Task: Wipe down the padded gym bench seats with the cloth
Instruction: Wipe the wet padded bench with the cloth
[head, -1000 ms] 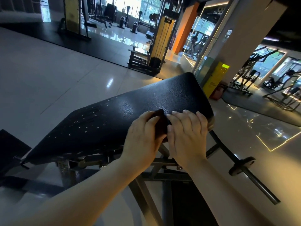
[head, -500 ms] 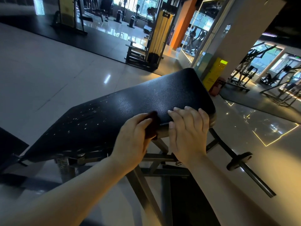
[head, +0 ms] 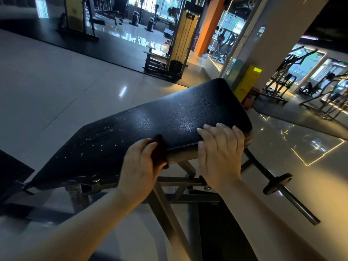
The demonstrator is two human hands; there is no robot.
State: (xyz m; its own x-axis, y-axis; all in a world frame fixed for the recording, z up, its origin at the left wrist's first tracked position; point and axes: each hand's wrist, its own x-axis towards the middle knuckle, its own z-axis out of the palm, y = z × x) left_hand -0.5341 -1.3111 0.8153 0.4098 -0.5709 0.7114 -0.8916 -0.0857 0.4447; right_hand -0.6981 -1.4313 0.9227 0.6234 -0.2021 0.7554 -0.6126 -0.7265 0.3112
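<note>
L hand (head: 140, 162) w/ cloth (head: 159, 147) is sliding left along bench pad (head: 169, 119) near edge, away from R hand (head: 220, 147). I'm seeing L fingers gripping cloth, R fingers lying flat, bracing pad. I'm advising even pressure, overlapping strokes.

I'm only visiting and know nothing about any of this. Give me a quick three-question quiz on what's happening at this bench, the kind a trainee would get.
1. True or false: the right hand holds the cloth.
2. Where does the cloth sit on the black bench pad? A) at its far end; B) at its near edge; C) down on the floor.
3. Fill in: the white flecks on the pad lie toward the ___ side of the picture.

Key: 1. False: the left hand holds it, and the right hand only rests on the pad. 2. B. 3. Left.
</note>
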